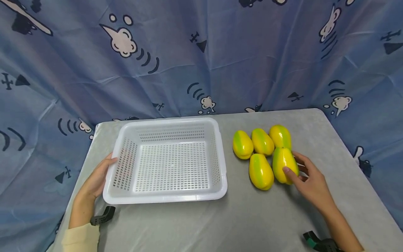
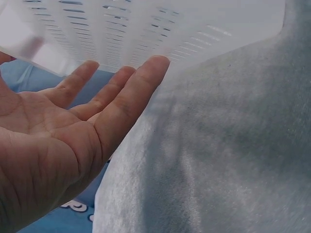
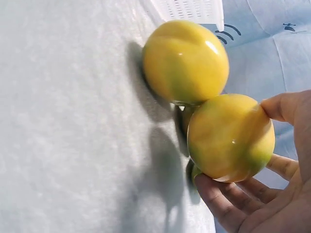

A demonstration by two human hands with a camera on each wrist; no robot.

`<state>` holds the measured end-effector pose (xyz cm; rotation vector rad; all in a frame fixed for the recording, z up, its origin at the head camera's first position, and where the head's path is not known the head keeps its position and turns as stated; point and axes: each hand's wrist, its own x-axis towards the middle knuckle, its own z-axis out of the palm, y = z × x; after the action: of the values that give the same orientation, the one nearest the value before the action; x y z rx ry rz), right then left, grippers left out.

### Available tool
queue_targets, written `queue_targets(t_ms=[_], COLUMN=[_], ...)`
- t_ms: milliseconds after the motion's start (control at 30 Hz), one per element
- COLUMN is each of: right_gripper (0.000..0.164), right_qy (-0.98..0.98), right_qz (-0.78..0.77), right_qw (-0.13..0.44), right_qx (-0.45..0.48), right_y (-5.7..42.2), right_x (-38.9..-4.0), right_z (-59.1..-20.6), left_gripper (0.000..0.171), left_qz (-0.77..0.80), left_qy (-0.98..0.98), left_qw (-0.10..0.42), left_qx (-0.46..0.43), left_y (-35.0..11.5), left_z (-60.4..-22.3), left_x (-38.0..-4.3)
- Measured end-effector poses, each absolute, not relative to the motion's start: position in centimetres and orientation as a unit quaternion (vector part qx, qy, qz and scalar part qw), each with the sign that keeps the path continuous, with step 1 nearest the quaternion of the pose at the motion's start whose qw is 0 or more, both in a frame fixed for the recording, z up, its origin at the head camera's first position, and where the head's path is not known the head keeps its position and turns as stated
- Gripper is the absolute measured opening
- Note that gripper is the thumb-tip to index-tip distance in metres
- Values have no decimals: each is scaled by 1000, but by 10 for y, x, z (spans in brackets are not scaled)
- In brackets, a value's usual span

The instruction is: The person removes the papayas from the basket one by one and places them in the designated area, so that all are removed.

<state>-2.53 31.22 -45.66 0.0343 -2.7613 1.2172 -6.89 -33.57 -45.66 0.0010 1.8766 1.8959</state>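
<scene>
A white plastic basket (image 1: 170,202) with slotted walls and floor stands on the left part of the table. My left hand (image 1: 98,176) holds its left side, thumb at the rim; in the left wrist view the fingertips (image 2: 158,63) touch the outer wall. Several glossy yellow-green fruits, oblong like papayas or mangoes, are grouped right of the basket. My right hand (image 1: 310,180) grips the nearest right-hand fruit (image 1: 283,164), thumb on one side and fingers on the other. Beside it is another fruit (image 3: 184,63). Whether the gripped fruit touches the table, I cannot tell.
A grey cloth covers the table (image 1: 195,227). Behind and around it hangs a blue patterned curtain (image 1: 176,77). Other fruits (image 1: 243,145) lie close together between the basket and my right hand. Dark straps (image 1: 103,216) are on both wrists.
</scene>
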Motion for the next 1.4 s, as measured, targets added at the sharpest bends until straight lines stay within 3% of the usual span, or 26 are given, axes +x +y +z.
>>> queue_targets(t_ms=[1400], right_gripper=[71], right_qy=[-932], right_qz=[358], right_qw=[-31], right_qx=[-47], right_y=[313], right_x=[-28], right_z=[-468], left_gripper=[70], left_qz=[686], left_qy=[689], left_qw=[232], left_qx=[-11], left_y=[-333], left_z=[-458], left_x=[-69])
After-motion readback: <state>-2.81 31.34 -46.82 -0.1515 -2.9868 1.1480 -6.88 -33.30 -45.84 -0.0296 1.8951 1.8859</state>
